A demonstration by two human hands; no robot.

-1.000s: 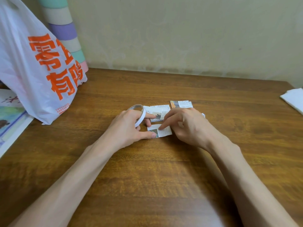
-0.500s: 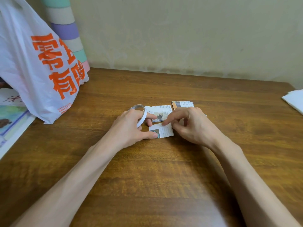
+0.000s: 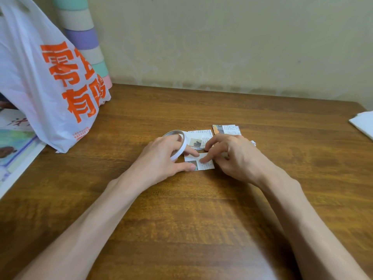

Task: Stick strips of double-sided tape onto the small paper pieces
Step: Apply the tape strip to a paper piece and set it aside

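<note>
Table (image 3: 201,215), left hand (image 3: 159,161) half hiding tape roll (image 3: 182,146)

Large orange Chinese characters run down the side of a white plastic bag (image 3: 30,87) at the left of a wooden table (image 3: 201,219); "零" at the top and "有" below it read clearly; the character beside "零" is cut off by a fold, and the one beside "有", seemingly "鸣", is partly lost in a crease; a block of small orange print near the bag's bottom is too fine to read; the small paper pieces (image 3: 207,165) at the table's middle carry columns of tiny grey print, none legible; red brush strokes on a printed sheet (image 3: 18,138) beside the bag cannot be made out.
</note>
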